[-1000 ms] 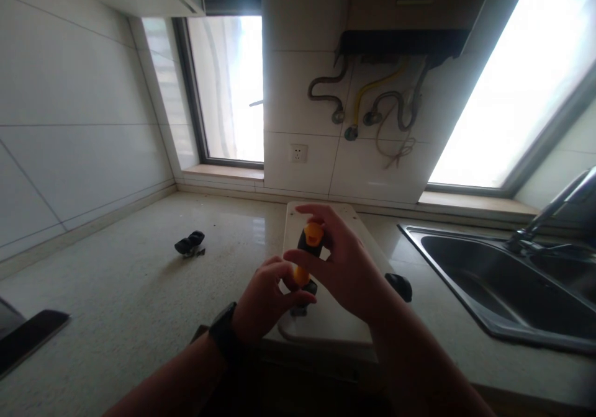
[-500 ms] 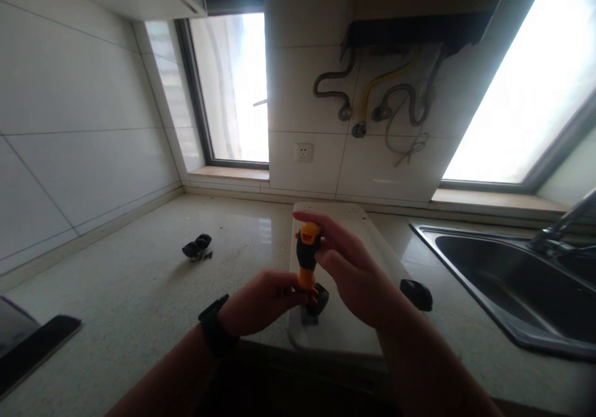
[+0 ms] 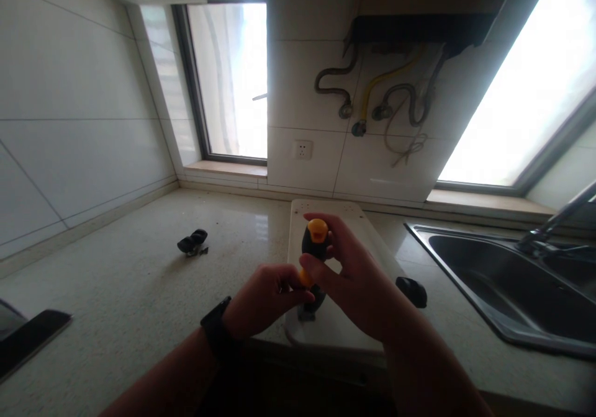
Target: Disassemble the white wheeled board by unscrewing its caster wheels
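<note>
A screwdriver (image 3: 315, 241) with a black and orange handle stands upright over a white board (image 3: 342, 218) on the counter. My right hand (image 3: 354, 274) is wrapped around its handle. My left hand (image 3: 265, 298), with a dark watch on the wrist, pinches the lower end of the screwdriver next to a small dark part (image 3: 308, 305) that sits on the board. The screwdriver's tip is hidden behind my fingers.
One black part (image 3: 411, 291) lies on the counter right of the board, another (image 3: 192, 242) lies far left. A steel sink (image 3: 507, 286) with a tap is at the right. A dark flat object (image 3: 28, 341) sits at the left edge.
My right hand has closed more fully round the handle and shifted its fingers on it. My left hand stays at the lower end. The view has shifted slightly.
</note>
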Demonstrator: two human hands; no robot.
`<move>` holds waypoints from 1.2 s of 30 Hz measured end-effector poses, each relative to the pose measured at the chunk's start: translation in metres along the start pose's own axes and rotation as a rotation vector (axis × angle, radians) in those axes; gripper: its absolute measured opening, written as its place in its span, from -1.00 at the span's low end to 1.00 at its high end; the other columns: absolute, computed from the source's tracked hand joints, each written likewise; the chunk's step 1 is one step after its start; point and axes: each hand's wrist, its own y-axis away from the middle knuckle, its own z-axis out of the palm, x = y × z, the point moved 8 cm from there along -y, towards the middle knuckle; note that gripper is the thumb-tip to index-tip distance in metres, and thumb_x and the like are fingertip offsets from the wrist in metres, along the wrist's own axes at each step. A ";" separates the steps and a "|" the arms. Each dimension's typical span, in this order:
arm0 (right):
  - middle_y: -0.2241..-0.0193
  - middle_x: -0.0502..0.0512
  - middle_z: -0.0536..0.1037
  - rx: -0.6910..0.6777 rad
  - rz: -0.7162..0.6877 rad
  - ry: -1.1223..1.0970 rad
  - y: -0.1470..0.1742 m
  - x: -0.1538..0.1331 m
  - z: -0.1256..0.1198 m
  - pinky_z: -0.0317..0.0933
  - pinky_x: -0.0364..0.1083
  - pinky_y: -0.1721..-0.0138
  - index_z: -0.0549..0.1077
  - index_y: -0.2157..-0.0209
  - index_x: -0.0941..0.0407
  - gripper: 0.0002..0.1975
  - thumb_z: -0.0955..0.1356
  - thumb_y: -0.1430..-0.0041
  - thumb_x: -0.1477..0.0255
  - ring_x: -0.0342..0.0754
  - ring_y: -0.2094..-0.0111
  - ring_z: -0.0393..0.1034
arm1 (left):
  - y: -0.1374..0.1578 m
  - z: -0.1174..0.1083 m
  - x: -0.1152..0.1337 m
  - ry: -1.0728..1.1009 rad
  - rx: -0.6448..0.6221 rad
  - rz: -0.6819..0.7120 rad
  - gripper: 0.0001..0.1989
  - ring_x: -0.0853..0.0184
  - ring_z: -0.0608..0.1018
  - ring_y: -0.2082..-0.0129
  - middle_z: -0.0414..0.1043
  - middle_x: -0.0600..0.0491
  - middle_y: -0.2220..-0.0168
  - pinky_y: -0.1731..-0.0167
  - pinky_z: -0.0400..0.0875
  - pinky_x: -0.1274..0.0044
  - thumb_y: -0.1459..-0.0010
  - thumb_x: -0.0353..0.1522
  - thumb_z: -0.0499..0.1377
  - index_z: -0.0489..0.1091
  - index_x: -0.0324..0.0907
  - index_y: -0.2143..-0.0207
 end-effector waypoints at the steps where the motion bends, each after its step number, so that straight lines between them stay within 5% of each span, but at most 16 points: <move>1: 0.11 0.10 0.45 0.005 0.000 0.002 0.000 0.000 0.000 0.39 0.03 0.15 0.28 -0.17 -0.02 -0.51 0.39 -0.23 0.34 -0.02 0.19 0.41 | 0.000 0.000 -0.001 0.015 0.014 0.001 -0.76 0.44 0.33 0.50 0.42 0.13 0.48 0.47 0.20 0.56 -0.14 -0.24 0.36 0.51 -0.24 0.36; 10: 0.07 0.07 0.45 0.080 -0.034 -0.012 0.002 0.001 -0.003 0.40 -0.01 0.22 0.37 -0.10 -0.08 -0.57 0.43 -0.20 0.39 -0.09 0.26 0.42 | 0.001 0.005 -0.009 0.002 0.100 -0.009 -0.61 0.46 0.26 0.53 0.30 0.19 0.51 0.54 0.12 0.59 -0.03 -0.12 0.42 0.41 -0.22 0.37; 15: 0.19 0.03 0.47 0.093 -0.007 -0.137 -0.001 0.003 -0.004 0.45 0.02 0.18 0.36 -0.09 -0.04 -0.50 0.47 -0.12 0.42 -0.06 0.23 0.47 | 0.002 0.003 0.006 -0.074 -0.111 0.018 -0.66 0.47 0.18 0.57 0.22 0.23 0.55 0.57 0.08 0.60 -0.14 -0.14 0.34 0.51 -0.19 0.16; 19: 0.14 0.04 0.49 0.089 0.012 -0.247 -0.001 0.006 -0.004 0.47 0.04 0.13 0.29 -0.12 -0.04 -0.45 0.48 -0.11 0.42 -0.03 0.16 0.51 | 0.004 0.002 0.015 -0.032 -0.220 0.068 -0.77 0.45 0.32 0.53 0.46 0.12 0.45 0.48 0.22 0.57 -0.28 -0.23 0.23 0.60 -0.14 0.14; 25: -0.03 0.10 0.50 0.042 -0.035 -0.279 0.002 0.005 0.000 0.45 0.03 0.06 0.31 -0.16 -0.09 -0.52 0.35 -0.23 0.52 -0.01 0.00 0.48 | 0.001 0.000 0.008 0.080 -0.153 0.037 -0.79 0.33 0.55 0.38 0.63 0.02 0.30 0.32 0.38 0.51 -0.22 -0.24 0.30 0.62 -0.16 0.18; 36: -0.05 0.11 0.41 0.034 -0.012 -0.060 0.004 -0.002 -0.001 0.39 0.07 0.01 0.27 -0.26 -0.10 -0.44 0.38 -0.24 0.38 -0.05 0.11 0.43 | 0.001 0.000 -0.004 0.047 0.002 0.001 -0.71 0.44 0.31 0.52 0.42 0.13 0.51 0.48 0.15 0.57 -0.08 -0.17 0.40 0.56 -0.23 0.36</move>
